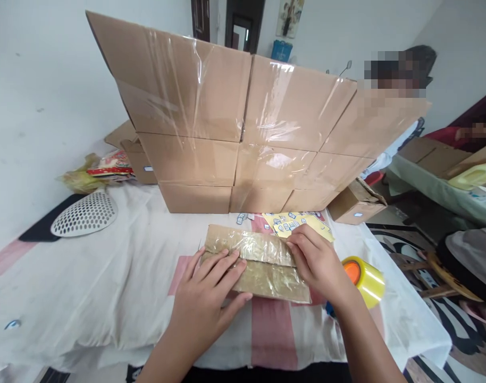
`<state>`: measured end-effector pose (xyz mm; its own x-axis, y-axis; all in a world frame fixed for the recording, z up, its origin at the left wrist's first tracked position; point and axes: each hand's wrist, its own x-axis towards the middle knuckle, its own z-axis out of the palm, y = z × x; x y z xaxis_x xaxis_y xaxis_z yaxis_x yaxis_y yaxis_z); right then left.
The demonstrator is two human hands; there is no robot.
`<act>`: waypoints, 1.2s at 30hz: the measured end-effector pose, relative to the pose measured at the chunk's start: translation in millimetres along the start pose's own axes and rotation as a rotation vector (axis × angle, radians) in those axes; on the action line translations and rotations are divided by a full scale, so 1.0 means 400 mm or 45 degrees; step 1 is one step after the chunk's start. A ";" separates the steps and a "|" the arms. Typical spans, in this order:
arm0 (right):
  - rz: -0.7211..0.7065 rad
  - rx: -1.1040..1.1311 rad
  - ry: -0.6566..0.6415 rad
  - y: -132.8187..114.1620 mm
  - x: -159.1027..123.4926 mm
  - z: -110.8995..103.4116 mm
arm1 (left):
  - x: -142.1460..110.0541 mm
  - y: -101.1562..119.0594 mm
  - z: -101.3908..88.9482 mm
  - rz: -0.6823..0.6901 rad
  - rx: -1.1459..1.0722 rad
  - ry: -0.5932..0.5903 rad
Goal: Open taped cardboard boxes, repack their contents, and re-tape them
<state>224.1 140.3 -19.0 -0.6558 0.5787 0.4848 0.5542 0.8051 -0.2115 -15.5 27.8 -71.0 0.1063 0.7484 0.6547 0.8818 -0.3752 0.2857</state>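
Note:
A flat, folded piece of cardboard (pixel 267 279) lies on the cloth in front of me, with shiny clear tape across its surface. My left hand (pixel 215 282) rests flat on its left part, fingers spread. At the upper right edge, the fingertips of my right hand (pixel 317 260) are pinched together on the cardboard; whether they also hold tape I cannot tell. Beside my right wrist is a roll of yellowish packing tape (pixel 373 282) with an orange core. Something blue beneath the roll is partly hidden by my arm.
A tall wall of taped cardboard boxes (pixel 243 133) stands behind the work. Yellow sticker sheets (pixel 302 223) lie at its foot, a small carton (pixel 357 202) to the right. A perforated white piece (pixel 85 215) sits at left. Another person (pixel 410 69) is beyond the boxes.

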 end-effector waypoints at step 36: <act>0.177 -0.074 0.506 -0.112 -0.008 0.049 | 0.012 0.086 0.038 -0.009 0.128 -0.044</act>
<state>191.2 105.2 -27.9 -0.3304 0.5768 0.7471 0.6588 0.7077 -0.2551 22.2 26.7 -68.7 0.1140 0.7701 0.6276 0.9241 -0.3141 0.2176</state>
